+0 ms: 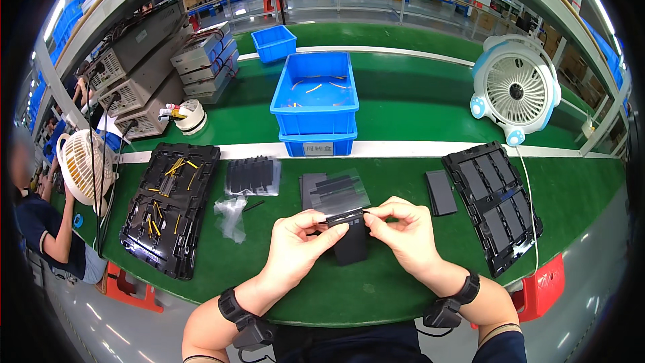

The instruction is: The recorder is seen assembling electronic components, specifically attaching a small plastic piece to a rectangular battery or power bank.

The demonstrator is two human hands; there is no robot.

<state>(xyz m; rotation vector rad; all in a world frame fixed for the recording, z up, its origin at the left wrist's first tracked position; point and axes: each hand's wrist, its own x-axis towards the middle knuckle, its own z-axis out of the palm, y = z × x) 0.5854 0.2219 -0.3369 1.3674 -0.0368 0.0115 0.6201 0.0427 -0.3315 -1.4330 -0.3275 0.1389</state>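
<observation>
Near the front middle of the table, a flat black battery-like slab [351,247] hangs between my hands. My left hand [300,236] pinches the left end of its top edge, where a narrow black strip runs across. At the right end of that edge, my right hand [402,230] has thumb and forefinger pressed together. Just beyond them is a clear film sheet with black strips [340,190], partly over a dark flat piece [308,185]. Whether the narrow strip is part of the slab, I cannot tell.
A black tray with yellow strips [144,218] lies left, beside another film sheet [252,176] and crumpled clear plastic [232,217]. Dark slabs [440,193] and a filled black tray [494,202] lie right. Stacked blue bins [314,123] and a fan [516,87] stand beyond. A co-worker [50,222] sits left.
</observation>
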